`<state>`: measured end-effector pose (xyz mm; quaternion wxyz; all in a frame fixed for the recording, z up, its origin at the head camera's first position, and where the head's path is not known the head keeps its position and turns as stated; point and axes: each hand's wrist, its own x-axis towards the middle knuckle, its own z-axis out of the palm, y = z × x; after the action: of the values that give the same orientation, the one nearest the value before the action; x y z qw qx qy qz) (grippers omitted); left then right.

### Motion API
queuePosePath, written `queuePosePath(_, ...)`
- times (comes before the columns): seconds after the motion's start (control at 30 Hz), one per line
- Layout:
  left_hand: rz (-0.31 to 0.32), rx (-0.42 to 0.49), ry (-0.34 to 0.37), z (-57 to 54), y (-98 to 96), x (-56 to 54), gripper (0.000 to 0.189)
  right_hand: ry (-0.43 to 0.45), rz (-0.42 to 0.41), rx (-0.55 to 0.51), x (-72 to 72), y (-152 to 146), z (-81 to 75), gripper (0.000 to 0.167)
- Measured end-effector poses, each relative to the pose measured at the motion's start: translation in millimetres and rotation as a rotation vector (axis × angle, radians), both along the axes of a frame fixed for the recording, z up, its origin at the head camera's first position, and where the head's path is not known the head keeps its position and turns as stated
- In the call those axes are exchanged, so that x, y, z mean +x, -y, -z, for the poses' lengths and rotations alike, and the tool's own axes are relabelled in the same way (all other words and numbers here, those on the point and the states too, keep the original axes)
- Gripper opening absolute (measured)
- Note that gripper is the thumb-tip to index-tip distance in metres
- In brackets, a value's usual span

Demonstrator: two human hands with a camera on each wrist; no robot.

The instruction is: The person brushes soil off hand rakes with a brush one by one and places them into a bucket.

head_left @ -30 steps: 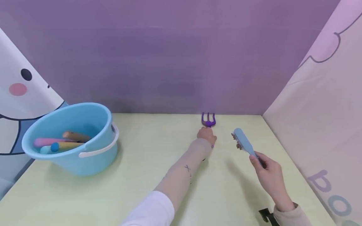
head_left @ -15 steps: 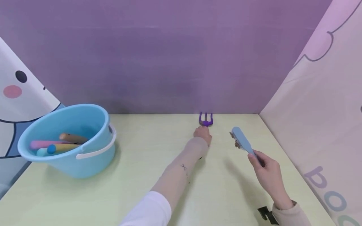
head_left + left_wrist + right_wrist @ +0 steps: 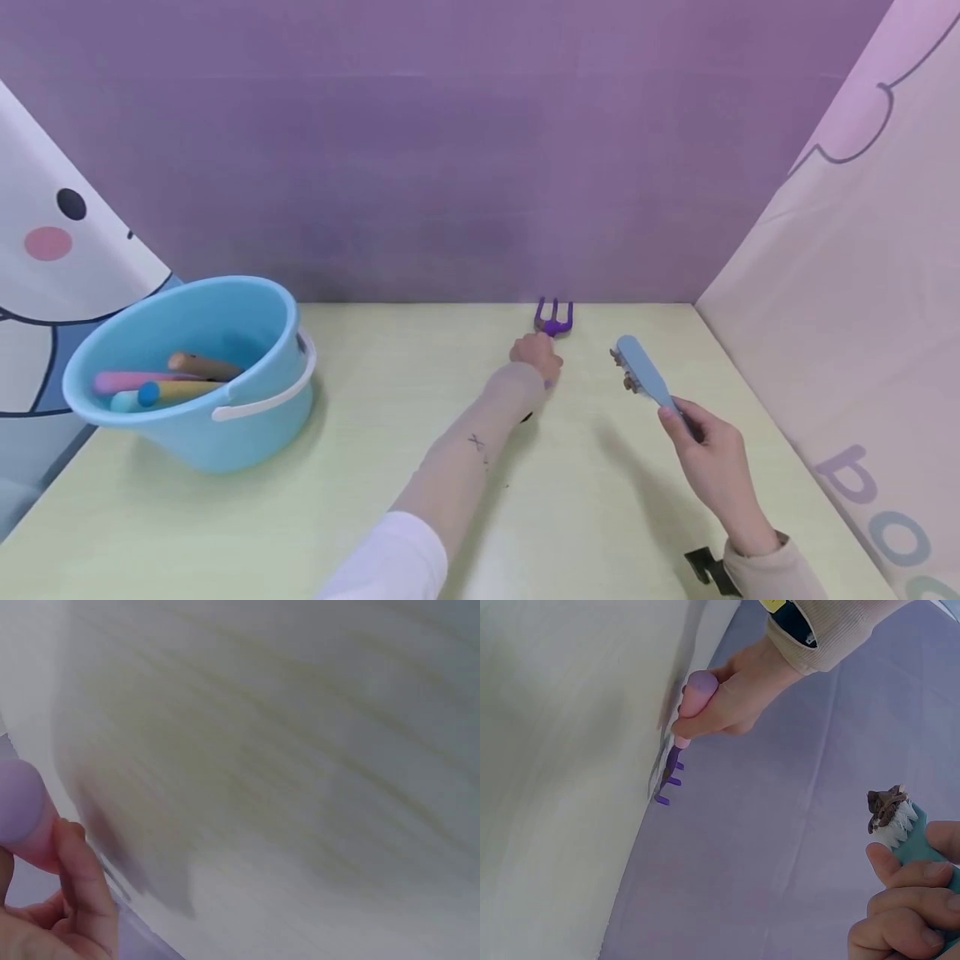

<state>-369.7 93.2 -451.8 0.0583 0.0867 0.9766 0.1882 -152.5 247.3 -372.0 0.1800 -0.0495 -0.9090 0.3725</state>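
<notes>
My left hand reaches toward the table's far edge and grips a small hand fork by its pink handle. Three purple tines point away from me, close to the purple backdrop; whether they touch the table cannot be told. In the left wrist view, the rounded end of the fork's handle sticks out of the fingers. To the right, my right hand holds a blue brush up by its handle. Brown clumps cling to the white bristles in the right wrist view.
A light blue bucket with a white handle stands tilted-looking at the left of the pale table. Several coloured handles lie inside it. A purple backdrop closes the far side, and a printed panel the right.
My left hand has shifted slightly left, and the fork's tines now lean a little to the right. The right hand and brush have hardly moved.
</notes>
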Motion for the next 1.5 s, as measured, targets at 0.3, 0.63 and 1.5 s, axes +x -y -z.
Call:
queuePosePath(0.3, 0.003, 0.032, -0.030, -21.0, 27.0, 5.7, 0.030, 0.011, -0.017, -0.024, -3.4, 4.9, 3.0, 0.037)
queuePosePath(0.63, 0.047, 0.213, -0.102, -46.9, 69.2, 18.9, 0.046, 0.002, -0.062, -0.018, -10.9, 14.2, 1.0, 0.036)
queuePosePath(1.5, 0.109, 0.260, -0.089, -71.1, 168.1, 107.7, 0.043, 0.005, -0.170, -0.012, -25.4, 35.6, -3.2, 0.035)
